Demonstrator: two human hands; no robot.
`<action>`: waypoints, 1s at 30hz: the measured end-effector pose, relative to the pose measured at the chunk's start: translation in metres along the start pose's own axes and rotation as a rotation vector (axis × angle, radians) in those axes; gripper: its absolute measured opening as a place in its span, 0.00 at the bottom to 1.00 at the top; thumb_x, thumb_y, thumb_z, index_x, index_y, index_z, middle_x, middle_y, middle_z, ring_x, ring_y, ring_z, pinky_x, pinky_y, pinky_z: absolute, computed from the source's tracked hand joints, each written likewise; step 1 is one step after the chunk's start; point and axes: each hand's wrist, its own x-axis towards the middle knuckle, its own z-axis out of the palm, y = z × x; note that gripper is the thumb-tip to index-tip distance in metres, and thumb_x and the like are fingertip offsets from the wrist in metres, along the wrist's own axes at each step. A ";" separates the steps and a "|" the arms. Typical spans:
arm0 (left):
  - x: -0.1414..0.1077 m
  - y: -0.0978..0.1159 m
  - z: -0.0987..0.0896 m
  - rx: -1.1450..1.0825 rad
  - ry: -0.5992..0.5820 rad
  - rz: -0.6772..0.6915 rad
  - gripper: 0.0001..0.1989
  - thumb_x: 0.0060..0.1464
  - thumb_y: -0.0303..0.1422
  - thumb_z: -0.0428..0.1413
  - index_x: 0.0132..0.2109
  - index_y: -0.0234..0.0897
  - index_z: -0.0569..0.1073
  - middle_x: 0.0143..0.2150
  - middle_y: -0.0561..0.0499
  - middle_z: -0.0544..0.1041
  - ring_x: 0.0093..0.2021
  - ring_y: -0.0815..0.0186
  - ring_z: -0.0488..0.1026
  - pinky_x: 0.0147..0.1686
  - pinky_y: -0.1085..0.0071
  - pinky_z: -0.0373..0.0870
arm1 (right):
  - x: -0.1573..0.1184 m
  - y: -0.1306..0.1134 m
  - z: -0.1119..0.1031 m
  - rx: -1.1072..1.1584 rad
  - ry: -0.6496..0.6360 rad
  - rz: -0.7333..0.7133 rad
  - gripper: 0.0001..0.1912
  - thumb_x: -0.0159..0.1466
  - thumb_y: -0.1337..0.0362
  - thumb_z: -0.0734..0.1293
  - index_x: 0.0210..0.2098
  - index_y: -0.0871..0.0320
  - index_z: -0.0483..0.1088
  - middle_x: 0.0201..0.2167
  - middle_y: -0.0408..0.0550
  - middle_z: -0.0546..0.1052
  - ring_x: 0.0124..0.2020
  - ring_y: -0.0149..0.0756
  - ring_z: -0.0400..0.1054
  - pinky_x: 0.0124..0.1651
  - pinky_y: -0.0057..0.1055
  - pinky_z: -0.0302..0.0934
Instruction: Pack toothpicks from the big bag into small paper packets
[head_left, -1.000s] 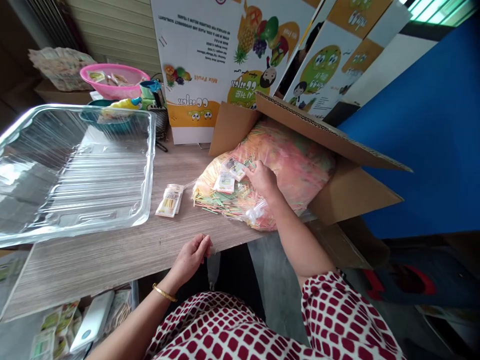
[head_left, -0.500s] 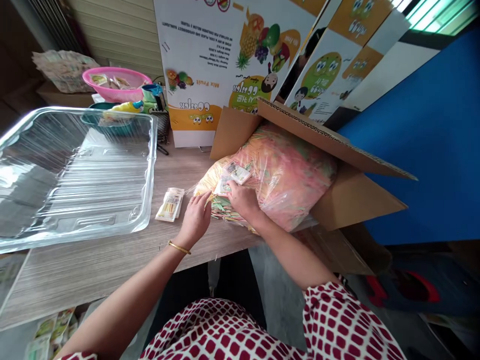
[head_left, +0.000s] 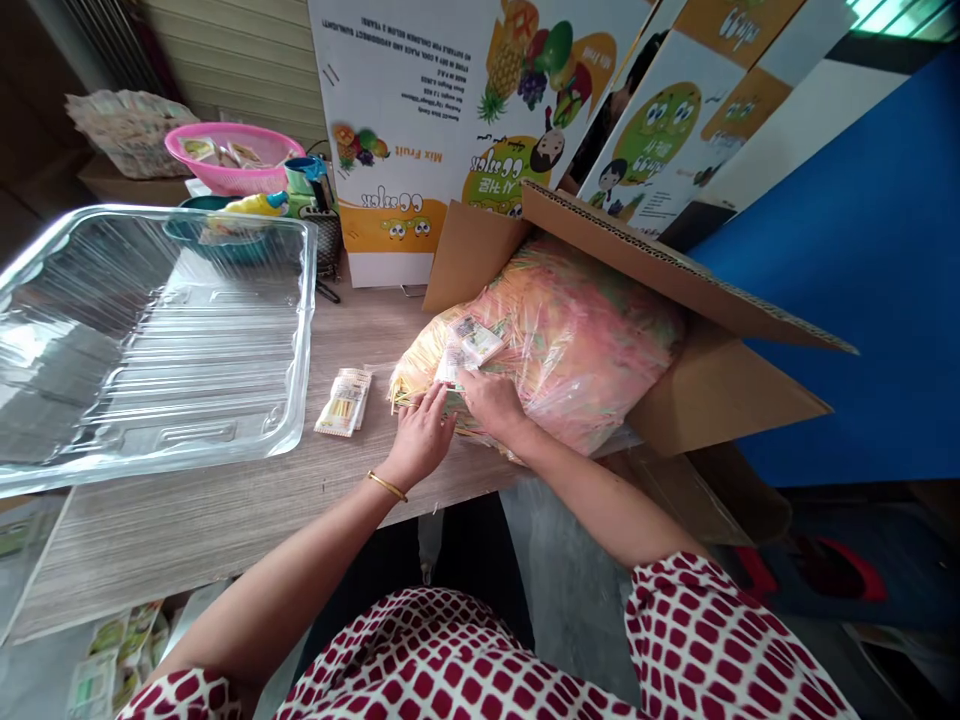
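A light touch should spare the sachets (head_left: 480,342) atop the bag (head_left: 592,345), left side, where the right hand's (head_left: 493,403) grip is unclear and the left hand (head_left: 424,432) lies loosely spread over sticks (head_left: 403,390).

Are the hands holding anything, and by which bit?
The right hand is at the lower edge of a small packet, but I can't tell if it's pinching. The left hand is by thin sticks; its grip is hidden.

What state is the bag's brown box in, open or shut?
Open: the brown box has its flaps spread apart, and the clear bag of colored sticks bulges out between them.
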 end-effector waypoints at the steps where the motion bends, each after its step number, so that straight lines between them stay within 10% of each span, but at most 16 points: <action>1: 0.000 0.000 0.000 -0.008 -0.010 0.006 0.26 0.67 0.38 0.51 0.67 0.32 0.65 0.69 0.35 0.65 0.63 0.42 0.65 0.57 0.47 0.64 | -0.001 0.003 0.001 0.030 -0.011 0.003 0.15 0.73 0.65 0.57 0.52 0.58 0.73 0.46 0.56 0.81 0.43 0.44 0.76 0.41 0.31 0.62; 8: 0.000 0.008 -0.023 -0.448 0.032 -0.212 0.19 0.67 0.43 0.48 0.49 0.33 0.76 0.51 0.37 0.78 0.53 0.52 0.72 0.57 0.52 0.65 | -0.017 0.015 -0.007 0.259 0.209 0.227 0.18 0.71 0.66 0.58 0.56 0.57 0.73 0.41 0.52 0.82 0.43 0.43 0.76 0.44 0.31 0.61; 13: -0.004 0.003 -0.041 -1.377 -0.210 -0.648 0.34 0.58 0.59 0.54 0.52 0.32 0.75 0.48 0.38 0.79 0.45 0.58 0.76 0.47 0.61 0.73 | -0.050 -0.016 0.010 0.396 0.233 -0.156 0.18 0.68 0.70 0.61 0.54 0.57 0.74 0.47 0.53 0.81 0.47 0.42 0.74 0.49 0.32 0.62; 17: -0.013 -0.002 -0.050 -1.370 -0.154 -0.714 0.26 0.47 0.50 0.68 0.43 0.31 0.78 0.43 0.43 0.80 0.39 0.64 0.75 0.45 0.67 0.74 | -0.062 -0.033 0.026 0.598 0.211 -0.166 0.18 0.67 0.66 0.64 0.56 0.57 0.73 0.43 0.50 0.81 0.42 0.40 0.74 0.47 0.31 0.63; 20: -0.026 0.002 -0.062 -1.279 -0.315 -0.607 0.24 0.53 0.50 0.64 0.44 0.33 0.80 0.44 0.44 0.80 0.41 0.62 0.75 0.43 0.67 0.75 | -0.057 -0.028 0.021 0.874 0.284 0.133 0.20 0.70 0.56 0.63 0.57 0.57 0.70 0.35 0.45 0.79 0.33 0.35 0.71 0.39 0.28 0.62; 23: -0.038 0.007 -0.073 -1.215 -0.443 -0.556 0.26 0.57 0.51 0.61 0.53 0.35 0.78 0.50 0.42 0.79 0.44 0.59 0.76 0.35 0.68 0.77 | -0.054 -0.024 0.010 1.106 0.147 0.065 0.17 0.69 0.50 0.63 0.44 0.57 0.74 0.31 0.43 0.75 0.30 0.33 0.66 0.35 0.27 0.60; 30: -0.044 0.001 -0.081 -1.524 -0.584 -0.774 0.22 0.59 0.43 0.62 0.57 0.39 0.76 0.56 0.40 0.76 0.45 0.60 0.77 0.30 0.73 0.77 | -0.064 -0.032 0.013 0.929 0.161 0.035 0.15 0.70 0.51 0.63 0.40 0.55 0.75 0.24 0.39 0.68 0.26 0.31 0.60 0.32 0.26 0.54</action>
